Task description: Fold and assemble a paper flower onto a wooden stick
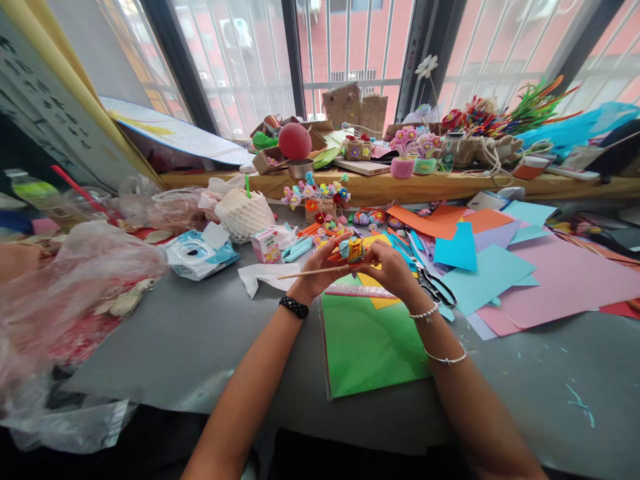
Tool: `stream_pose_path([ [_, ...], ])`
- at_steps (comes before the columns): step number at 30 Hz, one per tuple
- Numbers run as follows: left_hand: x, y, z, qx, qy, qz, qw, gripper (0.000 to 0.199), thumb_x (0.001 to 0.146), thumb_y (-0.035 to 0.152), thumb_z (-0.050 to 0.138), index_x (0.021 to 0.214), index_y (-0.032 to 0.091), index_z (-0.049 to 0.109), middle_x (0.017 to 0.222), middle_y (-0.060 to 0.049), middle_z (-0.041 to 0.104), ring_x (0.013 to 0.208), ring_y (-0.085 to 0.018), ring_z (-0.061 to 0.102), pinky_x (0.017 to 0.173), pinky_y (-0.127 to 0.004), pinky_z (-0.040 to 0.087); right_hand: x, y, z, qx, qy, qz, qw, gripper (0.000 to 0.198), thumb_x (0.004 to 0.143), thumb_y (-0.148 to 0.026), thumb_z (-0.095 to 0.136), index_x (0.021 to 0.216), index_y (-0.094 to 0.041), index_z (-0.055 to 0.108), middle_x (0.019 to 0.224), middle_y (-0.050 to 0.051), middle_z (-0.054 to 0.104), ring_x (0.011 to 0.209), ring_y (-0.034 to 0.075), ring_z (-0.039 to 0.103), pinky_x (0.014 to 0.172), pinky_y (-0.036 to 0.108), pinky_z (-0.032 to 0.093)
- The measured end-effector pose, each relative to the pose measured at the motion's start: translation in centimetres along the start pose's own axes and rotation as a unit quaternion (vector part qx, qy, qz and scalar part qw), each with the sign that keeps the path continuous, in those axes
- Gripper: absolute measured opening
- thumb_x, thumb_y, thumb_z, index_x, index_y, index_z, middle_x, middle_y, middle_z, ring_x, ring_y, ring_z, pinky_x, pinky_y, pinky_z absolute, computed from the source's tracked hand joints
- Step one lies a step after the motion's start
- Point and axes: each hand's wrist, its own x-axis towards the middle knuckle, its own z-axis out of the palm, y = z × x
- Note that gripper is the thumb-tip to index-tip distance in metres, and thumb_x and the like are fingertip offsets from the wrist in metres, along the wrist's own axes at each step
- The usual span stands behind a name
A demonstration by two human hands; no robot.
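Over the green sheet (375, 347), both hands meet at a small folded paper piece (354, 249) in light blue and yellow-orange. My left hand (320, 273) has its fingers curled around that piece from the left. A thin wooden stick (305, 273) crosses in front of the left palm and runs to the fingertips of my right hand (393, 267). Those fingers are pinched together at the stick's end, touching the paper piece; the exact grip is partly hidden. Under the hands lie a pink ruler (360, 291) and yellow paper (385, 303). Black-handled scissors (437, 288) rest beside the right wrist.
Coloured paper sheets (575, 280) spread over the right side of the grey table (200, 340). A wet-wipe pack (200, 253), a pink box (266, 246) and plastic bags (115, 253) are at left. Small craft flowers (317, 193) stand behind the hands, before a crowded windowsill (225, 181).
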Motion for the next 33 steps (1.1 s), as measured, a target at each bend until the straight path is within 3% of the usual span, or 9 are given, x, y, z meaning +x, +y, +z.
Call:
stream_pose_path([
  [23,0.10,-0.04,-0.12,0.000,-0.007,-0.001,1.000,0.035,0.082,0.031,0.044,0.115,0.019,0.052,0.101,-0.006,0.063,0.090,-0.020,0.060,0.078,-0.032,0.046,0.03,0.08,0.12,-0.027,0.012,-0.019,0.999,0.028,0.069,-0.031,0.066,0.063,-0.020,0.041,0.066,0.000,0.045,0.060,0.012,0.043,0.055,0.025,0.036],
  [33,-0.05,0.09,0.01,0.011,-0.016,0.001,1.000,0.038,0.082,0.030,0.044,0.120,0.023,0.049,0.103,-0.005,0.062,0.089,-0.019,0.060,0.076,-0.032,0.046,-0.05,0.08,0.33,-0.024,0.015,-0.029,0.999,0.025,0.075,-0.033,0.059,0.066,-0.020,0.039,0.067,0.001,0.045,0.061,0.013,0.041,0.056,0.026,0.034],
])
